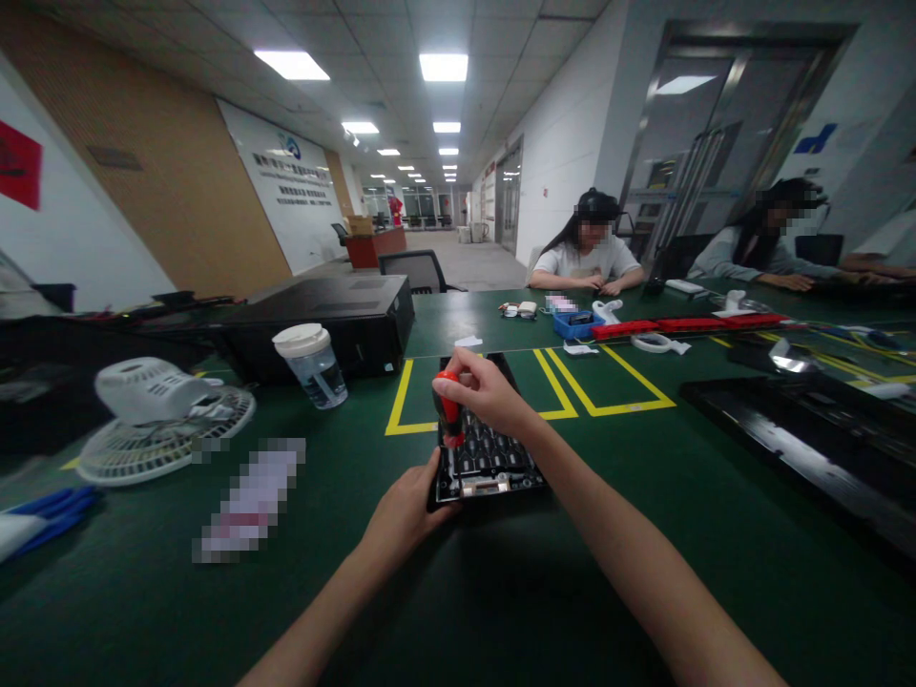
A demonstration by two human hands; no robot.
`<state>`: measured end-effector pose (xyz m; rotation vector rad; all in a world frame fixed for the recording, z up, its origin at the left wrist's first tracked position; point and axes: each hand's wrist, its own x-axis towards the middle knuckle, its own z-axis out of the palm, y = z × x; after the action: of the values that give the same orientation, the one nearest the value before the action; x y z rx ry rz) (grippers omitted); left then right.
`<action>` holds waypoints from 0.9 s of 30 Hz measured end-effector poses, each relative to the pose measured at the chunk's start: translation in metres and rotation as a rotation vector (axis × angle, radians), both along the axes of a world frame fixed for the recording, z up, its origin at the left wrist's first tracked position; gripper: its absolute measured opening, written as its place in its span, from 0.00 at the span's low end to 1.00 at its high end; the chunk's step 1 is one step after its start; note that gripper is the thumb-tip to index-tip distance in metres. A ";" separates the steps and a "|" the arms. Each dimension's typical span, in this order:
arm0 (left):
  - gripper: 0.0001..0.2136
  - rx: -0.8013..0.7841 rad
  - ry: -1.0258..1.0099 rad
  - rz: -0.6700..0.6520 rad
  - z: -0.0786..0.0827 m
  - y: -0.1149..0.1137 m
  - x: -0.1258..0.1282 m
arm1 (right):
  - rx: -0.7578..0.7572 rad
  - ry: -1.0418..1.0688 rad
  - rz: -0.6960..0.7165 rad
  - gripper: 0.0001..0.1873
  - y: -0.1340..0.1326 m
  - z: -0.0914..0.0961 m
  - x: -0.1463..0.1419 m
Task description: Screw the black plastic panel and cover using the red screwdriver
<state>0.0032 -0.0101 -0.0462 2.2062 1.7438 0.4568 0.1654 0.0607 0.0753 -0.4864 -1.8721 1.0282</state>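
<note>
My right hand (481, 384) is closed around the red and black handle of a screwdriver (449, 420), held nearly upright. Its shaft points down at the near left part of an opened black device (493, 448), which lies on the green table. Rows of dark raised shapes fill the device's inside, and a metallic strip runs along its near edge. My left hand (411, 501) grips the device at its near left corner, thumb along the side. The far end of the device is partly hidden behind my right hand.
A lidded cup (311, 367) and a white fan (164, 420) stand to the left, by a large black case (322, 320). Yellow tape (630, 410) marks the table. A black panel (787, 448) lies right. Beyond a blue tray (576, 324), a person (591, 253) sits.
</note>
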 end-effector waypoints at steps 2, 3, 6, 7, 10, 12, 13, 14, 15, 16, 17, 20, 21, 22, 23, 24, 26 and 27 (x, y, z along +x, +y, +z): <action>0.36 -0.004 0.003 0.002 0.000 0.000 0.000 | 0.015 -0.014 -0.032 0.14 -0.001 0.000 0.000; 0.36 -0.003 0.004 0.001 -0.001 0.000 0.000 | 0.020 -0.021 -0.047 0.15 -0.002 0.001 -0.001; 0.36 0.004 0.006 0.004 -0.001 0.000 0.000 | 0.034 -0.040 -0.094 0.15 -0.004 0.002 -0.001; 0.36 0.005 0.007 0.007 -0.001 0.000 0.000 | 0.043 -0.045 -0.111 0.16 -0.005 0.002 -0.001; 0.36 -0.008 0.012 0.017 0.000 -0.001 0.000 | 0.081 -0.064 -0.179 0.16 -0.006 0.003 -0.001; 0.36 -0.017 0.013 0.019 0.002 -0.001 0.001 | 0.108 -0.079 -0.230 0.16 -0.006 0.002 -0.001; 0.36 -0.022 0.013 0.021 0.002 -0.001 0.001 | 0.122 -0.085 -0.257 0.16 -0.006 0.001 -0.001; 0.36 -0.024 0.010 0.022 0.002 -0.001 0.001 | 0.138 -0.089 -0.283 0.16 -0.005 0.000 -0.002; 0.36 -0.028 0.006 0.024 0.002 -0.001 0.001 | 0.155 -0.092 -0.307 0.16 -0.005 0.000 -0.002; 0.36 -0.032 0.003 0.026 0.002 -0.001 0.001 | 0.173 -0.096 -0.330 0.17 -0.004 -0.001 -0.002; 0.36 -0.035 0.001 0.030 0.002 -0.001 0.001 | 0.190 -0.099 -0.350 0.17 -0.004 -0.002 -0.002; 0.36 -0.031 0.002 0.028 0.001 0.000 0.001 | 0.231 -0.108 -0.393 0.18 -0.005 -0.002 -0.002; 0.36 -0.025 0.003 0.023 0.001 0.000 0.001 | 0.240 -0.110 -0.400 0.18 -0.005 -0.002 -0.002; 0.36 -0.016 0.003 0.017 0.001 0.000 0.001 | 0.246 -0.113 -0.406 0.18 -0.005 -0.002 -0.002; 0.36 -0.009 0.004 0.011 0.001 0.000 0.001 | 0.251 -0.117 -0.412 0.19 -0.006 -0.001 -0.002; 0.37 -0.002 0.004 0.006 0.001 -0.001 0.001 | 0.255 -0.121 -0.419 0.19 -0.006 -0.001 -0.002; 0.37 0.003 0.007 0.003 0.001 -0.001 0.000 | 0.265 -0.128 -0.435 0.19 -0.007 -0.001 -0.002; 0.36 0.003 0.008 0.003 0.001 -0.001 0.000 | 0.270 -0.132 -0.444 0.19 -0.007 -0.001 -0.002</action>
<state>0.0035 -0.0107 -0.0456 2.2111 1.7512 0.4529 0.1632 0.0532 0.0743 -0.7782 -1.8658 0.4519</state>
